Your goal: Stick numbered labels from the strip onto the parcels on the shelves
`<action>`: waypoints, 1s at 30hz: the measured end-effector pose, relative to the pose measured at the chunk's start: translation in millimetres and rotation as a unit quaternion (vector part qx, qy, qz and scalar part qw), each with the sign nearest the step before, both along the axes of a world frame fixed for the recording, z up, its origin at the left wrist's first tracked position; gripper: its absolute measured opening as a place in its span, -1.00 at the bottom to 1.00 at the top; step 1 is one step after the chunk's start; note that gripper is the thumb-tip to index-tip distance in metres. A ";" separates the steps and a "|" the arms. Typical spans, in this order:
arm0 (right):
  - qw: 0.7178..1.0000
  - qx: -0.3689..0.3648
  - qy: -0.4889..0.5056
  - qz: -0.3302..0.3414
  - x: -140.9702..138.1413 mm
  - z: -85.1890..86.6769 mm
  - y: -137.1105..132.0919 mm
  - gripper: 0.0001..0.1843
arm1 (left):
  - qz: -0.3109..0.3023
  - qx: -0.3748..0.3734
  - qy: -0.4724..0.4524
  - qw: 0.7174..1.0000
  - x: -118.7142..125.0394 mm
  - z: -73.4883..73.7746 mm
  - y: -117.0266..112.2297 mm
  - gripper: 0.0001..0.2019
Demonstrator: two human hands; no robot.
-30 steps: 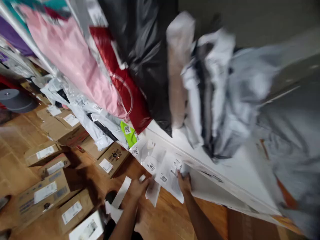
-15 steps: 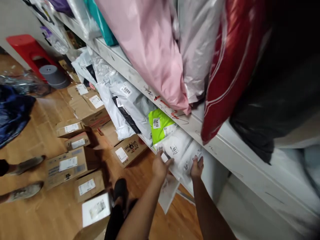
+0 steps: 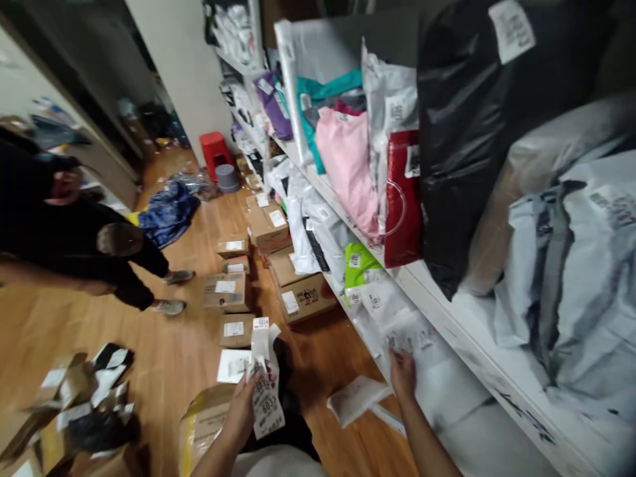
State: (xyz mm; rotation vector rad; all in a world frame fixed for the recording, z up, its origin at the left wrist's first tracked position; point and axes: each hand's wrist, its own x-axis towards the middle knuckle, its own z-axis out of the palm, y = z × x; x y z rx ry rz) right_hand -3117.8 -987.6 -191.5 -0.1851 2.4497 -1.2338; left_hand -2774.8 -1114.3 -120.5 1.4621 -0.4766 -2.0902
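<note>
My left hand (image 3: 244, 397) is closed around a strip of printed number labels (image 3: 268, 407), held in front of my body. The strip is bent over, and labels show above and below my fingers. On the lower shelf, my right hand (image 3: 403, 371) has its fingers closed on the front edge of a white, cloudy plastic bag (image 3: 405, 334). A second pale bag with a number sticker (image 3: 373, 301) lies beside it. Behind these is a lime-green bag (image 3: 358, 262), also with a sticker. My right fingertips are slightly blurred.
Packed bags stand on the upper shelf (image 3: 450, 315), among them a pink bag (image 3: 348, 165), a red one (image 3: 403, 199) and a large black one (image 3: 462, 132). Labelled cartons (image 3: 226, 291) line the floor. A white package (image 3: 355, 401) lies below the shelf. A person (image 3: 99, 232) stands at the left.
My left hand has left the bags on the lower shelf and come back toward my body, with the label strip now in plain sight. My right hand stays at the bags. The view has swung upward.
</note>
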 end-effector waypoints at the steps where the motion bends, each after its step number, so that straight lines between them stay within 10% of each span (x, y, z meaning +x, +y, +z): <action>1: 0.997 -0.035 -0.034 0.056 29.0 6.9 -10.9 -0.07 | 0.019 0.021 0.035 0.999 3.5 13.9 7.0 -0.36; 3: 0.963 -0.118 -0.122 0.212 94.1 26.7 -30.6 -0.04 | 0.038 0.026 0.077 0.996 7.6 41.2 15.2 -0.40; 5: 0.818 -0.252 -0.285 0.432 157.2 52.8 -46.0 -0.02 | 0.037 -0.008 0.098 0.994 11.7 66.9 15.3 -0.41; 8: 0.711 -0.282 -0.403 0.503 224.9 91.3 -62.2 -0.06 | 0.029 -0.074 0.103 0.991 20.1 97.8 4.7 -0.43; 12: 0.767 -0.258 -0.378 0.451 260.3 115.4 -78.6 -0.42 | 0.039 -0.122 0.098 0.987 31.2 119.3 -18.7 -0.51; 19: 0.809 -0.275 -0.327 0.403 287.8 119.2 -126.8 -0.46 | 0.036 -0.144 0.183 0.972 58.3 126.3 -94.0 -0.52; 24: 0.844 -0.302 -0.277 0.345 342.7 114.3 -214.0 -0.47 | -0.045 -0.087 0.199 0.975 103.1 126.2 -209.1 -0.61; 30: 0.884 -0.360 -0.252 0.162 441.8 123.6 -349.0 -0.43 | -0.283 -0.115 0.211 0.928 174.4 123.4 -360.9 -0.31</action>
